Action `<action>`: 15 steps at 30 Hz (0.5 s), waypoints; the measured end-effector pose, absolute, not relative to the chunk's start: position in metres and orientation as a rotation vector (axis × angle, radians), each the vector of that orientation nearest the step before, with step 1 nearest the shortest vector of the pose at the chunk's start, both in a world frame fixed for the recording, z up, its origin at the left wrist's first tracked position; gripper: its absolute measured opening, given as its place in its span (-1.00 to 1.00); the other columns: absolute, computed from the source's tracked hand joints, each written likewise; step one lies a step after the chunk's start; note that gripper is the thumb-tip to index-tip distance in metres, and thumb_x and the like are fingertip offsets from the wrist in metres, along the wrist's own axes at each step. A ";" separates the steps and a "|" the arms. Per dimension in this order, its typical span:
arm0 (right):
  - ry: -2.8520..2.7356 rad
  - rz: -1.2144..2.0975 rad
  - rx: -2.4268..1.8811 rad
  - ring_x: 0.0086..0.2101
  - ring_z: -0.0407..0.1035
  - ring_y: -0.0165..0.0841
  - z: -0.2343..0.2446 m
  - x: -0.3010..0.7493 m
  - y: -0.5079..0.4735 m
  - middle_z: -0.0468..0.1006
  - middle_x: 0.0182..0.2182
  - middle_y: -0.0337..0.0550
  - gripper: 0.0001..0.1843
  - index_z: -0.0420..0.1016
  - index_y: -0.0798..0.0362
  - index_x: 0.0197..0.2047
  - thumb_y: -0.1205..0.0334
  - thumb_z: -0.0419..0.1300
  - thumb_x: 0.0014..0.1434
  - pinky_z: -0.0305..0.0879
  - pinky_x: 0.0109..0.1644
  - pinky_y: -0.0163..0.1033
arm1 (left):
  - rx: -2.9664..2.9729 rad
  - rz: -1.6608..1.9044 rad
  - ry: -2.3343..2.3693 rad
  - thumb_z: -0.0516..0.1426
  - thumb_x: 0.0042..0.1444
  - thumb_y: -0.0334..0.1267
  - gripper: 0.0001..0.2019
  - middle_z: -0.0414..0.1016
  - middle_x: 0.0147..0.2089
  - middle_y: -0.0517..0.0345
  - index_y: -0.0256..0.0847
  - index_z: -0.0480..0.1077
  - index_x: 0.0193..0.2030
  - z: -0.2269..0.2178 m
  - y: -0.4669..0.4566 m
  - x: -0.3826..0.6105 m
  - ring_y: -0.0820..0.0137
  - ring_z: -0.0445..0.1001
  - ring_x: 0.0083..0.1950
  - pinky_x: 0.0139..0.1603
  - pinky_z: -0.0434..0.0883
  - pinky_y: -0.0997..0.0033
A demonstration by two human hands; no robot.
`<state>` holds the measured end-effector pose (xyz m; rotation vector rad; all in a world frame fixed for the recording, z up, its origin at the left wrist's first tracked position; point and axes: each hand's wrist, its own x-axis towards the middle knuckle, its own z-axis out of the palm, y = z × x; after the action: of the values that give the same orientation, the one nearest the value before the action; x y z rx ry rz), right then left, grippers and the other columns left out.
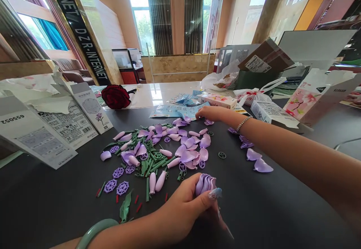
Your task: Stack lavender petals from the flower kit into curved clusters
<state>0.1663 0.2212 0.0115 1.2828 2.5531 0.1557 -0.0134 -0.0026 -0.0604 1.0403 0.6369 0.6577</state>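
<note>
A stack of purple plastic petals (205,184) is held in my left hand (186,205), thumb pressed against its side, close to the table's near edge. My right hand (205,112) reaches to the far side of the parts pile, fingers bent down near loose petals; its fingertips are partly hidden, so I cannot tell whether they grip one. Between the hands spreads a heap of purple petals (187,156), pale pink buds (160,181) and green stem pieces (156,162). Purple web-shaped rings (110,186) and a green leaf (125,207) lie at the left.
Opened white boxes (84,110) stand at the left, beside a dark red rose (116,96). Blue printed packets (166,111) lie behind the heap. At the right are a pink floral box (307,95), a cardboard box (265,57) and more petals (263,165) under my right forearm.
</note>
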 end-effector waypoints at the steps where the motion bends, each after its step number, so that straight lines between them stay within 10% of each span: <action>1: 2.536 0.162 1.295 -0.08 0.42 -0.27 0.013 0.166 0.220 0.51 -0.05 -0.08 -0.75 0.45 0.10 -0.01 0.21 0.16 0.28 0.37 0.01 0.00 | 1.046 0.655 0.636 0.28 -0.08 0.19 -0.48 0.36 -0.47 0.26 -0.25 0.27 -0.31 -0.060 -0.003 -0.013 0.40 0.49 -0.45 -0.31 0.39 0.34; 15: 2.317 0.100 1.388 -0.13 0.43 -0.28 0.020 0.161 0.230 0.49 -0.06 -0.07 -0.71 0.44 0.11 -0.01 0.15 0.18 0.26 0.41 -0.07 -0.04 | 1.144 0.662 0.670 0.26 -0.08 0.21 -0.47 0.36 -0.44 0.24 -0.25 0.28 -0.32 -0.060 -0.003 -0.016 0.43 0.44 -0.41 -0.26 0.33 0.37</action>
<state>0.1606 0.2302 0.0196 1.3878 2.3168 0.0998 -0.0163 -0.0032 -0.0600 1.1440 0.6704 0.6624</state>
